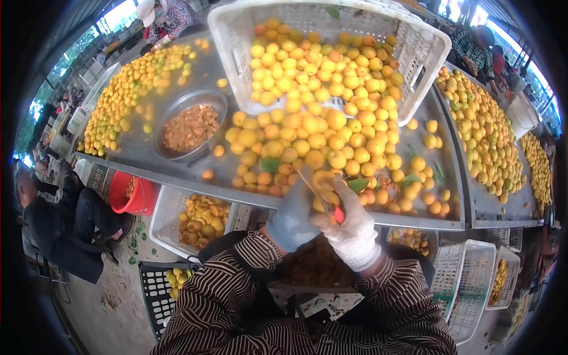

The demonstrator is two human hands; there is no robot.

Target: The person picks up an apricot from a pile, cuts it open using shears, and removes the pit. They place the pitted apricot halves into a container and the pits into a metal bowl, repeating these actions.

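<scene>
Both my hands meet at the table's front edge. My left hand (293, 219), in a blue-grey glove, is closed, but blur hides what it grips. The white-gloved fingers of my right hand (353, 229) are wrapped round a knife with a red handle (338, 215), its thin blade slanting up and left between the hands. Just beyond them, yellow-orange fruits (316, 141) spill from a tipped white crate (429, 53) onto the metal table (245, 198). A metal bowl (222, 106) of brown-orange pieces stands to the left.
Fruit piles lie at left (118, 106) and right (482, 130). Below the table are a red bucket (145, 198), a crate of cut fruit (163, 228), a black crate (155, 296) and white crates (467, 290). People sit or stand at left and along the far side.
</scene>
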